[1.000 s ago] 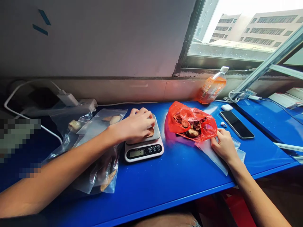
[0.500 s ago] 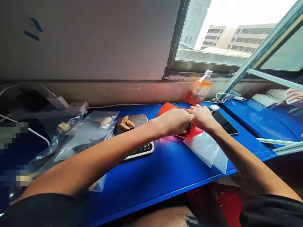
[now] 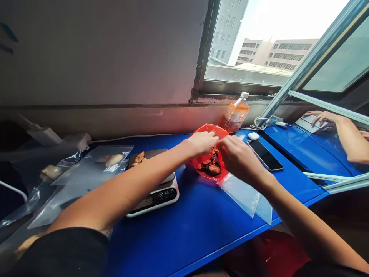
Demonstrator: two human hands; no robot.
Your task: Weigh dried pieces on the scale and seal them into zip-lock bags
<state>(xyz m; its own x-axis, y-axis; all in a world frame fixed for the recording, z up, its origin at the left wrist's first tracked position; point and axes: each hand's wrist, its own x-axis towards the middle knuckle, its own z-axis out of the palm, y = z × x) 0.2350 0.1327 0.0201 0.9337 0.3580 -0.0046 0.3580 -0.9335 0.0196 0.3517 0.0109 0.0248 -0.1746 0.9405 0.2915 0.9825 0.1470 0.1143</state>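
Observation:
A red plastic bag [image 3: 208, 128] stands with its mouth spread, and dark brown dried pieces [image 3: 213, 167] show inside it. My left hand [image 3: 203, 141] grips its far rim, fingers closed. At the bag's right side my right hand [image 3: 238, 152] is closed on the edge, a little blurred by motion. Left of the bag is a white kitchen scale [image 3: 170, 197] with a lit display, partly behind my left forearm. Brown dried pieces [image 3: 140, 158] lie on its plate, some hidden by the arm.
Clear zip bags [image 3: 240, 192] lie right of the red bag, near a phone [image 3: 265, 154] and a white earbud case [image 3: 253, 135]. An orange drink bottle [image 3: 235, 114] stands by the wall. Filled clear bags [image 3: 86, 169] lie left. Another person's hand [image 3: 321, 117] rests on white boxes beyond the metal frame.
My hands have moved apart, and the red bag's mouth has opened, showing the dried pieces inside. The view has shifted. The other person's hand and forearm have come further into view.

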